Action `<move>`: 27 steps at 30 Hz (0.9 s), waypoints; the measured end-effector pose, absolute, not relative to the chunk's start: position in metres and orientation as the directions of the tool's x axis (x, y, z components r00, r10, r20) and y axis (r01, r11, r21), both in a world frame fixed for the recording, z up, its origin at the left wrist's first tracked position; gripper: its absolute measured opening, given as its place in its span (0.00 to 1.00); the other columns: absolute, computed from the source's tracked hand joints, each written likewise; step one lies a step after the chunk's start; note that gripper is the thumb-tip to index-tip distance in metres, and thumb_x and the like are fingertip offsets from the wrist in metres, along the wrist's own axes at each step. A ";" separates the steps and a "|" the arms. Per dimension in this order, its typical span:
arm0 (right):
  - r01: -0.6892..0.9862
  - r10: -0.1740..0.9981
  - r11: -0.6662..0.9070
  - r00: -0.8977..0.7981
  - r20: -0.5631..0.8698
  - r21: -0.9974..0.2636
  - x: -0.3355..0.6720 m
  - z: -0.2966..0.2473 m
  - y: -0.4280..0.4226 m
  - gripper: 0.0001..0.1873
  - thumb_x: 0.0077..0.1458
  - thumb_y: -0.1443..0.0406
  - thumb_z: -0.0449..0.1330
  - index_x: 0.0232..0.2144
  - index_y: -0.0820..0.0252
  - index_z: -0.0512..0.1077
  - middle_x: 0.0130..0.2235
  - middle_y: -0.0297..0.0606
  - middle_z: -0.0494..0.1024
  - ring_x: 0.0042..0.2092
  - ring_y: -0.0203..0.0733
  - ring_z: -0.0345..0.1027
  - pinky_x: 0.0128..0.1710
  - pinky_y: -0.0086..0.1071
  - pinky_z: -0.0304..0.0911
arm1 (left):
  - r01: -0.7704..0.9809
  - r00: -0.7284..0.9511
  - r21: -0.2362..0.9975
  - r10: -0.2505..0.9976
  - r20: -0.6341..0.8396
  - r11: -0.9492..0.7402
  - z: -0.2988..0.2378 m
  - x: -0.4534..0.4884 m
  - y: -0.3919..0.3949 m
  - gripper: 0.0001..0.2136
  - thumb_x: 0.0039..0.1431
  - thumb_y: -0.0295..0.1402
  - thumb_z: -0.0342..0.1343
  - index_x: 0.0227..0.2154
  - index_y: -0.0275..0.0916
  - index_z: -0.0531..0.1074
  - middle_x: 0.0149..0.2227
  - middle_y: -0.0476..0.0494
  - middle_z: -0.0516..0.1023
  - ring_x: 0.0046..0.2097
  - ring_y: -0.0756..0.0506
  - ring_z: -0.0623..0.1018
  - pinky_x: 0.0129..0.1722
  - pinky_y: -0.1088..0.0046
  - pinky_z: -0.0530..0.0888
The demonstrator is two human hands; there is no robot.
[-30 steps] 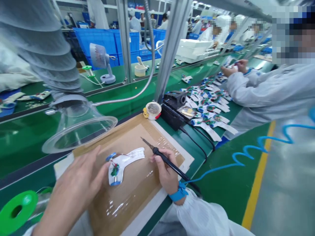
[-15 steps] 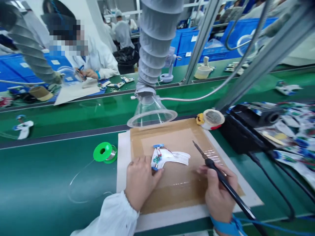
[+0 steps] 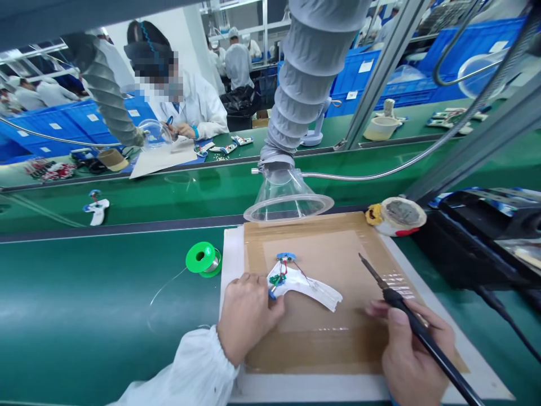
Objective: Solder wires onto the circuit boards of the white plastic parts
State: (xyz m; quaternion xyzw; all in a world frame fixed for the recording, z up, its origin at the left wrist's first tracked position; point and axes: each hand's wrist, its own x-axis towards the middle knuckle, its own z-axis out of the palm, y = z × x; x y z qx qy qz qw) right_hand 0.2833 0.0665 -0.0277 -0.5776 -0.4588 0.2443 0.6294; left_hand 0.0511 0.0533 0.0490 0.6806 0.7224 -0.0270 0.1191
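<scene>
On the brown taped board (image 3: 313, 352) lies a curved white plastic piece (image 3: 318, 290) with a small green circuit board (image 3: 276, 279), thin red and dark wires and a blue-edged part (image 3: 286, 257) at its upper left. My left hand (image 3: 249, 310) holds the left end of this piece between fingers and thumb; the fingertips are partly hidden. A soldering iron (image 3: 416, 322) with a black handle is gripped like a pen in my right hand (image 3: 416, 352). Its tip points up and left, above the board and apart from the white piece.
A green solder spool (image 3: 201, 258) stands left of the board, its wire trailing over the green table. Over the board's back edge hangs a clear fume funnel (image 3: 288, 208). A round tip-cleaning pot (image 3: 402, 214) and black equipment (image 3: 448, 248) are at right. Across the divider another person works.
The view has swung left, so the scene sits further right. The white piece has turned clockwise under my left hand, its free end now lower. My right hand still holds the soldering iron.
</scene>
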 end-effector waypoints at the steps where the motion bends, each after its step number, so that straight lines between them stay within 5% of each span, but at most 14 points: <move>1: 0.221 0.839 0.215 0.456 0.296 -0.951 0.283 -0.027 0.067 0.23 0.57 0.47 0.66 0.44 0.57 0.67 0.31 0.37 0.80 0.27 0.46 0.77 0.35 0.44 0.72 | 0.990 -0.050 0.117 0.979 -0.196 0.074 0.051 0.046 0.050 0.15 0.62 0.42 0.51 0.36 0.37 0.77 0.37 0.34 0.82 0.42 0.35 0.80 0.38 0.59 0.72; 5: 0.226 0.840 0.220 0.450 0.302 -0.949 0.283 -0.028 0.067 0.23 0.57 0.48 0.65 0.44 0.57 0.68 0.31 0.38 0.80 0.27 0.46 0.77 0.35 0.44 0.71 | 0.994 -0.041 0.092 0.993 -0.112 0.052 0.058 0.027 0.038 0.13 0.61 0.42 0.53 0.34 0.38 0.77 0.34 0.38 0.82 0.39 0.37 0.81 0.36 0.61 0.72; 13: 0.260 0.855 0.211 0.418 0.307 -0.942 0.283 -0.028 0.066 0.23 0.60 0.49 0.64 0.46 0.60 0.68 0.33 0.38 0.80 0.29 0.43 0.77 0.37 0.41 0.71 | 0.998 0.047 -0.040 0.956 0.289 -0.037 0.070 0.007 0.021 0.09 0.58 0.39 0.57 0.29 0.40 0.75 0.26 0.46 0.79 0.31 0.44 0.79 0.30 0.68 0.70; 19: 0.254 0.850 0.205 0.432 0.301 -0.945 0.282 -0.026 0.066 0.23 0.59 0.49 0.65 0.45 0.60 0.70 0.33 0.37 0.79 0.29 0.42 0.76 0.39 0.41 0.71 | 0.987 0.092 -0.156 0.940 0.330 -0.041 0.100 -0.025 0.008 0.12 0.60 0.44 0.56 0.35 0.41 0.78 0.30 0.47 0.82 0.31 0.44 0.80 0.29 0.68 0.70; 27: 0.300 0.854 0.198 0.415 0.315 -0.933 0.282 -0.025 0.065 0.20 0.61 0.51 0.64 0.45 0.61 0.72 0.31 0.36 0.78 0.30 0.43 0.76 0.40 0.42 0.70 | 0.896 -0.324 -0.178 0.873 0.366 0.407 0.141 -0.098 -0.004 0.24 0.60 0.58 0.47 0.37 0.46 0.80 0.30 0.46 0.81 0.26 0.44 0.76 0.23 0.71 0.64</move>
